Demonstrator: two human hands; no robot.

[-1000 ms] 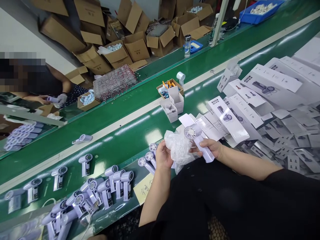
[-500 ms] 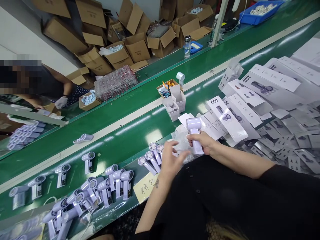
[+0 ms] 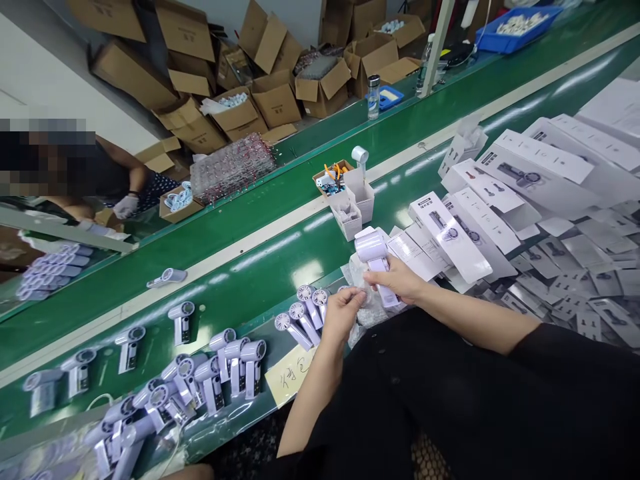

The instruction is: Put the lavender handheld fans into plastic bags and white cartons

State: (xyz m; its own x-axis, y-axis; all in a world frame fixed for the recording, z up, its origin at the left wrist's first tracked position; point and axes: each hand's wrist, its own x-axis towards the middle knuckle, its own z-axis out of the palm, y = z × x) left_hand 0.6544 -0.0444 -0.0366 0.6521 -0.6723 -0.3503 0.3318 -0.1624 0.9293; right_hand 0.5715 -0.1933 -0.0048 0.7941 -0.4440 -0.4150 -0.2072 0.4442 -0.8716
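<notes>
The right hand (image 3: 400, 280) grips the handle of a glossy lavender plastic handheld fan (image 3: 371, 245), fingers closed around it, thumb lying across the handle. The round head of this fan points away from the wearer, above the near edge of the green belt surface (image 3: 260, 257). The left hand (image 3: 345, 311) is positioned just beside the handle, its thumb and fingertips pressed together; whether a thin item is pinched between them cannot be told. Crumpled clear plastic bags (image 3: 371, 315) lie beneath and between the hands. To the left of the left hand, a row of lavender fans with spoked round grilles (image 3: 297, 311) rests at the belt edge, next to a pale yellow handwritten sheet (image 3: 287, 380). Further left, a larger cluster of lavender fans (image 3: 186, 367) lies overlapped. To the right, white printed cardboard cartons (image 3: 453, 237) lean against one another. Beyond the hands stand small open white boxes (image 3: 364, 199) and a brown carton of orange and blue parts (image 3: 319, 181). Across the belt, a person's white-gloved hand (image 3: 126, 207) is visible.
</notes>
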